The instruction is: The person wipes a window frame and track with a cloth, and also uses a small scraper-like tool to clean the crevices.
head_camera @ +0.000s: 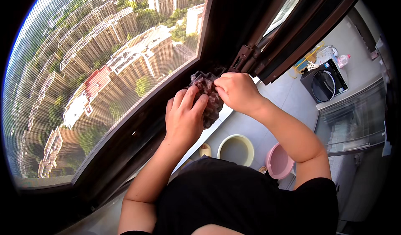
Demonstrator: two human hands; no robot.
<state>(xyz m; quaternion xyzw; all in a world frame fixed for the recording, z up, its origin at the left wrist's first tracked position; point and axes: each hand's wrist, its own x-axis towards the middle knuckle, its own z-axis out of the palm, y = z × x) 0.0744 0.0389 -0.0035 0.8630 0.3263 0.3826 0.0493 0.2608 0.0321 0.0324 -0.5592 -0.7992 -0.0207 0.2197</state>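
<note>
A crumpled dark purplish-grey cloth (209, 109) is bunched at the lower corner of a dark brown window frame (147, 112). My left hand (184, 114) grips the near side of it, fingers curled over the folds. At the cloth's right edge, my right hand (238, 90) pinches a part of it between thumb and fingers. Just beyond that hand is a metal fitting (242, 57) on the frame. The fingertips of both hands are partly hidden in the cloth.
Left is a mesh-screened window (125, 72) over tall buildings. Below me, a cream basin (251, 147) and a pink basin (272, 163) stand on the tiled floor (275, 119), near a yellow slipper (205, 150). A front-loading washing machine (324, 81) stands at right, with a bottle (343, 60) on it.
</note>
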